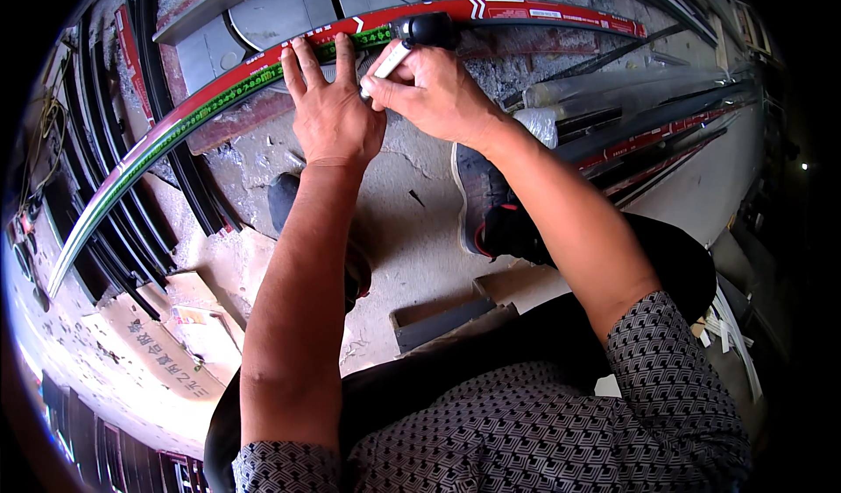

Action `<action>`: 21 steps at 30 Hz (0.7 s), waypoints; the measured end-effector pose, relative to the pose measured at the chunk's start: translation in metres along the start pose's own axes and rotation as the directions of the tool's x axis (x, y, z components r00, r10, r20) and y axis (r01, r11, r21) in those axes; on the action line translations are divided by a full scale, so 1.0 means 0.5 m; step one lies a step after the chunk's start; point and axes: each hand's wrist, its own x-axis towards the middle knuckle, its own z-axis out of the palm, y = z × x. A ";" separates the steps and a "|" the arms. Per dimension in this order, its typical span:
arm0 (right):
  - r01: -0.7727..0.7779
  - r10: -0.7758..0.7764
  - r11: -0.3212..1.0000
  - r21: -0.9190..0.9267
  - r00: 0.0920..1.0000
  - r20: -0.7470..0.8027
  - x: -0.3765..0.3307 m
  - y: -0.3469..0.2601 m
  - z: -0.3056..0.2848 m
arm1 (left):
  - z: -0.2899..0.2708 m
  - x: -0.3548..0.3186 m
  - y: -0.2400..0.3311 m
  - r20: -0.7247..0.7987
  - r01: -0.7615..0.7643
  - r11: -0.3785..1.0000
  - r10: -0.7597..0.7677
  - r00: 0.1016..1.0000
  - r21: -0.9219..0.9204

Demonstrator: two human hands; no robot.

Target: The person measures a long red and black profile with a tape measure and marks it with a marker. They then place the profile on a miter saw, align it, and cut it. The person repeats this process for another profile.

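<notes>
The red-faced bar lies crosswise beyond the feet, the green measuring tape along its near edge. The left hand spreads its fingers wide over both; the right hand pinches a white pen. The bar looks light and stiff, probably slick-faced, so best gripped by its edges near mid-length; the tape seems thin and springy.

Left hand splayed, palm down; right hand curled, pinching
</notes>
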 end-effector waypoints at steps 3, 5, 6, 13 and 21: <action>-0.045 0.046 0.998 0.036 0.998 -0.042 -0.008 0.002 -0.002 | -0.004 -0.002 0.008 0.033 0.042 0.999 -0.042 0.999 -0.008; -0.095 0.113 0.973 0.212 0.990 -0.079 -0.013 0.016 -0.006 | -0.005 0.000 0.008 0.011 0.051 0.999 -0.051 0.999 -0.008; -0.101 0.155 0.931 0.350 0.979 -0.130 -0.020 0.024 -0.009 | -0.010 0.002 0.010 0.014 0.068 0.997 -0.068 0.998 -0.024; -0.386 0.629 0.699 0.602 0.732 -0.260 -0.112 0.204 -0.010 | -0.024 0.008 0.014 0.053 0.086 0.996 -0.085 0.995 -0.016; -0.638 0.789 0.537 0.552 0.612 -0.060 -0.143 0.269 0.032 | -0.056 0.025 0.000 0.114 0.020 0.996 -0.030 0.993 0.088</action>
